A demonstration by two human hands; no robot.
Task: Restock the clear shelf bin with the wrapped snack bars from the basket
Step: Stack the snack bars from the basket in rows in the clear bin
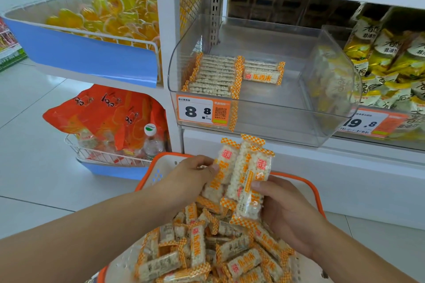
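A white basket with an orange rim (311,187) sits low in front of me, heaped with several wrapped snack bars (197,246) in clear and orange-checked wrappers. Above the heap, both hands hold a small upright bundle of bars (243,172). My left hand (192,176) pinches the bundle's left side; my right hand (284,209) grips its right side and lower end. The clear shelf bin (264,122) stands on the shelf just above, with a neat row of bars (213,76) at its left and one bar (263,72) lying beside them.
An orange price tag (203,111) is fixed to the bin's front. A second clear bin of yellow snack packs (391,64) stands to the right. Left of the white shelf post (169,53) are wire baskets with yellow packets (110,16) and orange bags (105,112).
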